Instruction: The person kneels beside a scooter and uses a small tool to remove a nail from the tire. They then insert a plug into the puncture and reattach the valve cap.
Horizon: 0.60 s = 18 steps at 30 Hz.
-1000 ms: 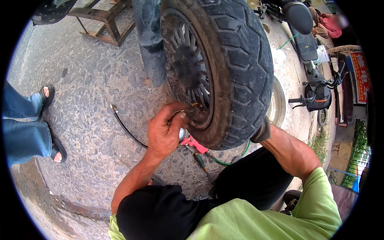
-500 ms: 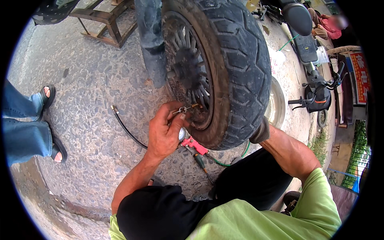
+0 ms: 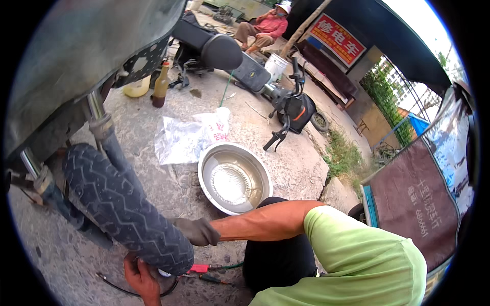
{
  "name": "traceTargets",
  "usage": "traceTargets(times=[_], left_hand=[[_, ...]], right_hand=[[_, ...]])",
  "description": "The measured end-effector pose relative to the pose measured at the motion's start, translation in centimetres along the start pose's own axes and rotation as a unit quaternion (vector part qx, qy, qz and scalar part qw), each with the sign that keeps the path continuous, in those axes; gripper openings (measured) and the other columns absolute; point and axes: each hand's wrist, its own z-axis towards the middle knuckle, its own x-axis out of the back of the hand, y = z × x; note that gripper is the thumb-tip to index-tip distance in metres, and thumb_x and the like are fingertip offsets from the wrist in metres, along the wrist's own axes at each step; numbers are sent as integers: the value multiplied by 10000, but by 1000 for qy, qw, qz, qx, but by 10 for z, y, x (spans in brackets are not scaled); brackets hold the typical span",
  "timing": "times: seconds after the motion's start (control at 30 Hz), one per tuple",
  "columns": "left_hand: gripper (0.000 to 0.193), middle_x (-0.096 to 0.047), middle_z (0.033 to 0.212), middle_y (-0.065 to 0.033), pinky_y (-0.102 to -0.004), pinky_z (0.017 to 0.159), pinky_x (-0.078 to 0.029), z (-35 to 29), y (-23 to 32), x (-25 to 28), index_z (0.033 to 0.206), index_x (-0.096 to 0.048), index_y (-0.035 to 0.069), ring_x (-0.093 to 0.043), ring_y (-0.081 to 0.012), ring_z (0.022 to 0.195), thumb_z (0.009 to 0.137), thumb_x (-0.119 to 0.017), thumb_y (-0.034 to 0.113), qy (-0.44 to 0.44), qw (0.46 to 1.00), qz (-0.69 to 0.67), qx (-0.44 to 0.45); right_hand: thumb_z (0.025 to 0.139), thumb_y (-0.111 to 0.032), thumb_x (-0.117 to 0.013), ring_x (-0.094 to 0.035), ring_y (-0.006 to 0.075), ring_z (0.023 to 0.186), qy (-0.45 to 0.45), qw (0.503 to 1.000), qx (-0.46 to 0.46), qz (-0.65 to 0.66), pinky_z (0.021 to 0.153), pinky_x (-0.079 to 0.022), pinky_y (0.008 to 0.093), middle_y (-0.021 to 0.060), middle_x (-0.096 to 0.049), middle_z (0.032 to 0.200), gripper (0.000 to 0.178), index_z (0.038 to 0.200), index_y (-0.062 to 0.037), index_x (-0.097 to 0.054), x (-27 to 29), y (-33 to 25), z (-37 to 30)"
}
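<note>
A black tyre (image 3: 127,209) with zigzag tread stands upright between the two fork legs in front of me. My bare left hand (image 3: 140,278) is at the lower left side of the wheel, fingers curled; the tyre hides their tips and whatever they pinch. My right hand (image 3: 196,232), in a dark grey glove, grips the wheel from its right side, with the fingertips partly out of sight. Below the tyre lie a red inflator gun (image 3: 199,268) with a black hose (image 3: 120,288) and a screwdriver (image 3: 210,278).
A metal basin (image 3: 206,178) of water stands beyond my right arm, next to a clear plastic bag (image 3: 181,140). Farther back are a bottle (image 3: 161,86) of brown liquid, a scooter lying over (image 3: 255,76), a white bucket (image 3: 275,66) and a seated person (image 3: 268,25).
My view has swung up and to the right, bringing in the basin and yard. The small metal piece seen in my left fingers is now hidden. My right glove shows more fully.
</note>
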Motion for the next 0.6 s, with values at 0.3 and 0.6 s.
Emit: traceTargets(times=[0.3, 0.6], left_hand=[[362, -629, 1145, -201, -405, 903, -484, 5, 42, 5, 1195, -575, -74, -601, -305, 1035, 961, -554, 202, -42, 993, 106, 19], [439, -618, 1180, -276, -438, 972, -441, 4, 45, -8, 1218, -562, -126, -583, -363, 1086, 973, -572, 239, -7, 990, 126, 56]], right_hand=[[1017, -296, -422, -552, 282, 1223, 9, 999, -12, -28, 1051, -405, 347, 188, -571, 1351, 476, 1396, -13, -480, 7, -40, 3], [1034, -300, -407, -569, 250, 1200, 9, 993, -111, 44, 1032, -414, 335, 170, -585, 1348, 459, 1377, -10, -502, 18, -69, -3]])
